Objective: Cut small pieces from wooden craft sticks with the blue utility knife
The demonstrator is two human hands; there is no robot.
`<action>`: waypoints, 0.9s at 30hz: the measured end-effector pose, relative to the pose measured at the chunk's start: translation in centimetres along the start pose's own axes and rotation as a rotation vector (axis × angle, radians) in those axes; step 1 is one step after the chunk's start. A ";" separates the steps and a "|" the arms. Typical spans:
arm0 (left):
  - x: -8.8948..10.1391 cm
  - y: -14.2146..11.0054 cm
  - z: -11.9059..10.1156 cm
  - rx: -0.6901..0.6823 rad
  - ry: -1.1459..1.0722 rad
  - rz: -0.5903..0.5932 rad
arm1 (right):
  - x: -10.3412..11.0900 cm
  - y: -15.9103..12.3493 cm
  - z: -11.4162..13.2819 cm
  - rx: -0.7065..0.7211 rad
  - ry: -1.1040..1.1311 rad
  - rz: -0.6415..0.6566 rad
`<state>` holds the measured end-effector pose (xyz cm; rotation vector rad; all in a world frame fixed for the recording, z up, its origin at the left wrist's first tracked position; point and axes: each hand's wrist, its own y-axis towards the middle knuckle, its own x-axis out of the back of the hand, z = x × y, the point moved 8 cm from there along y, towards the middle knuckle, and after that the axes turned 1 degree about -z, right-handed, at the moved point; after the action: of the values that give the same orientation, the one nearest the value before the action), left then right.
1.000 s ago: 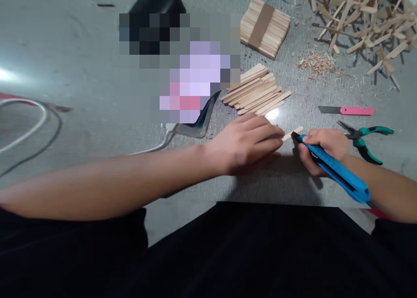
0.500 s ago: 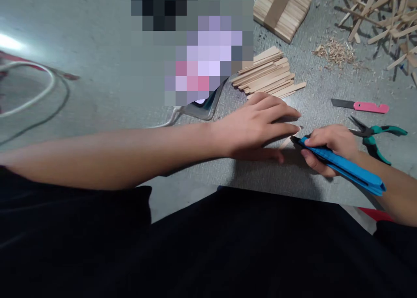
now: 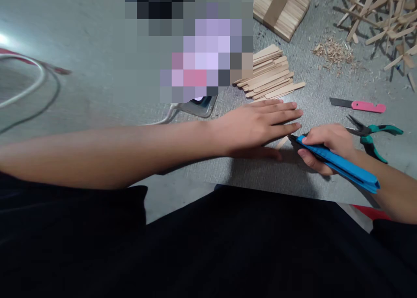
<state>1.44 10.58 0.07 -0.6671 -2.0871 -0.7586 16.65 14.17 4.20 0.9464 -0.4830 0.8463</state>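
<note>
My left hand (image 3: 252, 126) lies palm down on the table, its fingers stretched out and the thumb apart. Between thumb and forefinger a bit of a pale wooden craft stick (image 3: 282, 142) shows; the rest is hidden by the hand. Wrapped round a blue utility knife (image 3: 345, 162), my right hand (image 3: 335, 141) rests just to the right. The knife's dark tip is by the stick's visible end, close to the left fingertips; I cannot tell whether it touches.
Loose craft sticks (image 3: 272, 78) lie beyond my left hand, with a banded bundle (image 3: 293, 11) behind. Wood shavings (image 3: 334, 52) and a heap of sticks (image 3: 391, 15) are at upper right. A pink-handled knife (image 3: 368, 106) and green-handled pliers (image 3: 366, 130) sit near my right hand.
My left fingers have straightened and lie flatter than before. The right hand keeps its grip on the utility knife at nearly the same place. The whole view has shifted slightly.
</note>
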 end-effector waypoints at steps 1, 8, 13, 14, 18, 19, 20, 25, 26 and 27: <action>0.0 0.0 0.0 0.002 0.004 -0.003 | 0.0 0.0 0.2 0.022 -0.022 -0.004; -0.3 0.2 -0.1 0.017 0.058 0.011 | 0.9 0.3 1.4 0.133 -0.051 -0.043; -0.5 0.2 -0.1 0.028 0.077 0.029 | 1.0 0.5 1.4 0.111 -0.035 -0.063; -0.5 0.2 0.0 0.035 0.074 0.029 | 0.7 0.5 1.4 0.110 -0.035 -0.042; -0.2 0.2 -0.2 0.022 0.034 -0.012 | -0.4 0.1 1.4 0.116 -0.048 0.040; -0.1 0.2 -0.3 0.017 0.024 -0.023 | -0.5 0.0 1.4 0.117 -0.051 0.046; -0.1 0.2 -0.3 0.017 0.018 -0.027 | -0.5 -0.1 1.4 0.117 -0.053 0.047; -0.2 0.2 -0.2 0.031 0.040 0.008 | -0.5 0.0 1.3 0.126 -0.064 0.064; -0.2 0.2 -0.3 0.027 0.037 0.007 | -0.5 0.0 1.3 0.129 -0.066 0.066; -0.2 0.2 -0.3 0.023 0.034 0.003 | -0.5 0.0 1.4 0.132 -0.067 0.066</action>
<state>1.79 10.48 0.15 -0.6403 -2.0606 -0.7386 16.32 12.80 4.56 1.0881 -0.5234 0.9172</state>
